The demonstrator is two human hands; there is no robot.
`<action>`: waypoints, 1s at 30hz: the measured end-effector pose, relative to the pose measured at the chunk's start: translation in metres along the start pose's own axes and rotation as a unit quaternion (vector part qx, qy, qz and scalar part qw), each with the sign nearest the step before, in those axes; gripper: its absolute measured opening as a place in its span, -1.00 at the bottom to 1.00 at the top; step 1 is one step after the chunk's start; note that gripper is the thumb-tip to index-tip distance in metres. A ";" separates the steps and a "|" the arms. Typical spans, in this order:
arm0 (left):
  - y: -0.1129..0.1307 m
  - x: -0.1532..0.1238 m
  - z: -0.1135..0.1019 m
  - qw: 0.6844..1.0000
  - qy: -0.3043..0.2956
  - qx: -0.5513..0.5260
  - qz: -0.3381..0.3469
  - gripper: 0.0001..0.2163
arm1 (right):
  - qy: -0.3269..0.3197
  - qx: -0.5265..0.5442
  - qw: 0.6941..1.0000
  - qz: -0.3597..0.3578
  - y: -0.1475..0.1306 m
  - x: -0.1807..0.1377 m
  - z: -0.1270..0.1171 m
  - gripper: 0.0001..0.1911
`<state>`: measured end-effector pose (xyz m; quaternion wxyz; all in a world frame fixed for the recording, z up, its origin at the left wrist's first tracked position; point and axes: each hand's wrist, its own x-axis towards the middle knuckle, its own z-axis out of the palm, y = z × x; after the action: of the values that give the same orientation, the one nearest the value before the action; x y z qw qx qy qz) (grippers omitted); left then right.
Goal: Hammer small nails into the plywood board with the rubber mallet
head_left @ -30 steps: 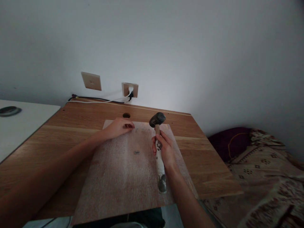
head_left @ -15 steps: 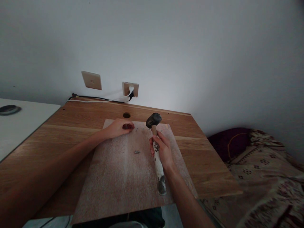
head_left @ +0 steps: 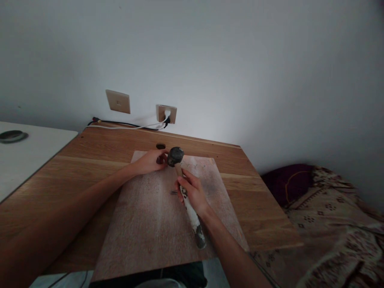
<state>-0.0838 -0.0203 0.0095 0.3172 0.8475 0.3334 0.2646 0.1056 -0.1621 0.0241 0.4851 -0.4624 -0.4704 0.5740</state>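
A thin reddish-brown board (head_left: 156,228) lies on the wooden desk (head_left: 90,160). My right hand (head_left: 192,194) is wrapped round the pale handle of a hammer (head_left: 187,200), high up near its dark head (head_left: 175,156). The head hangs just right of my left hand (head_left: 151,161), which rests on the board's far left corner with its fingertips pinched together on something too small to name. A small dark nail (head_left: 174,193) lies flat on the board just left of my right hand.
A cable hole (head_left: 160,146) sits in the desk behind the board. Two wall plates (head_left: 118,101) and a plugged socket (head_left: 166,113) with cables are on the wall. A white table (head_left: 27,152) stands left; a patterned bed cover (head_left: 330,224) lies right.
My right hand has swung the hammer left and down, bringing its head from the board's far right side to just beside my left fingertips. My left hand has stayed put.
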 end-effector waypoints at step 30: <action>0.027 -0.001 -0.014 0.999 0.001 0.046 0.027 -0.87 | 0.067 0.009 0.997 -0.024 -0.012 -0.007 -0.005 -0.72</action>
<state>-0.0826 -0.0315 0.0379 0.2701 0.8699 0.3221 0.2581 0.1132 -0.1677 0.0357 0.5330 -0.4843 -0.4427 0.5341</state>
